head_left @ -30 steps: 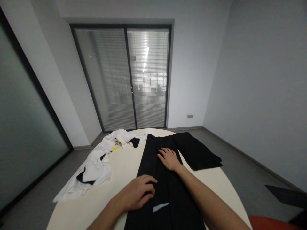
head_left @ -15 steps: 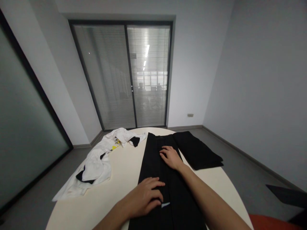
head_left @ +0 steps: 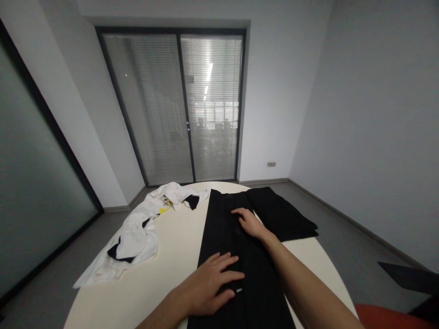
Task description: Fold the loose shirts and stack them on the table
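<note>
A long black garment [head_left: 219,228] lies stretched lengthwise on the round pale table, its kind not certain from here. My left hand [head_left: 212,281] rests on its near part, palm down, with the fingers apart. Close to that thumb shows a small white tag [head_left: 239,290]. Farther up, my right hand [head_left: 249,222] touches the right side of the cloth, index finger stretched out and the other fingers partly hidden. Beside it, at the right, lies a folded black garment [head_left: 279,214].
A crumpled white garment [head_left: 137,237] with black and yellow patches covers the table's left side. The table [head_left: 174,237] has a curved edge. Something red [head_left: 384,317] and a dark object [head_left: 408,278] stand at the lower right. A glass door [head_left: 171,105] with blinds is behind.
My left hand has shifted slightly right, its fingers more spread, and less of the white tag shows. My right hand has moved a little to the right, with fewer fingers visible.
</note>
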### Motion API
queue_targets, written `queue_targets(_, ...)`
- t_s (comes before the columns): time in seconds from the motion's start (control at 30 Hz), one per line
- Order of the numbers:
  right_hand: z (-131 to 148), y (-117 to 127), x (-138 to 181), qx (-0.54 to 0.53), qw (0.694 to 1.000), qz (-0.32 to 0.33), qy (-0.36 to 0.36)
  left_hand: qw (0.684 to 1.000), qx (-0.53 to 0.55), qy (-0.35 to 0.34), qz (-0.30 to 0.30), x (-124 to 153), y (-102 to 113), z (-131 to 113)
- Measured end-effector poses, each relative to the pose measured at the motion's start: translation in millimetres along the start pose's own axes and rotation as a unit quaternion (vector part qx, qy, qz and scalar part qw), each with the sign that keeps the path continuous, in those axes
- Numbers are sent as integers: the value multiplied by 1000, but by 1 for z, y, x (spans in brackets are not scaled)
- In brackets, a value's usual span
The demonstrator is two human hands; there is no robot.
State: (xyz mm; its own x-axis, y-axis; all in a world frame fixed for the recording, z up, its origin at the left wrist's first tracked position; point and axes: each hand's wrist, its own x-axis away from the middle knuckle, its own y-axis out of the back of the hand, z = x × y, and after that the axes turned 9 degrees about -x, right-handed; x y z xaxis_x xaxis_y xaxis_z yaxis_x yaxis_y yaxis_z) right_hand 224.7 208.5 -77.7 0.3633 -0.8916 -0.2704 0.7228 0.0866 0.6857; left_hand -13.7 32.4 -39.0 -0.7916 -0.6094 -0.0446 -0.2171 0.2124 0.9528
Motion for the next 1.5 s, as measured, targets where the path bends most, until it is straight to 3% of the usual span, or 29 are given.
queue_targets(0.2, 9, 1, 4, 76, 996, 39, 38, 1000, -1, -3, -2, 0, -1, -1)
queue_targets(0.57, 37, -22, -3, 58, 996, -18, -65, 1000, -5, 1, 6, -1, 5, -6)
queue_targets(0.7, 33, -16, -5, 8, 995, -68, -78, 1000, -10, -2, 14, -1, 4, -7)
queue_targets(0.97, 23, -15, -1, 24, 998, -38, -45, 999, -10, -33, 5, -1, 2, -7)
queue_targets(1.2, 19, -16, -4, -61, 996, -45, -49, 998, -21, -46, -38, -5, -11, -2)
queue_targets(1.4, 30, -11, 4, 77, 996, -34, -20, 999, -37, -17, -17, -6, -10, -4)
queue_targets(1.5, 40, -14, 8, 163, 983, -55, -62, 999, -45, 4, 3, -5, -8, -3)
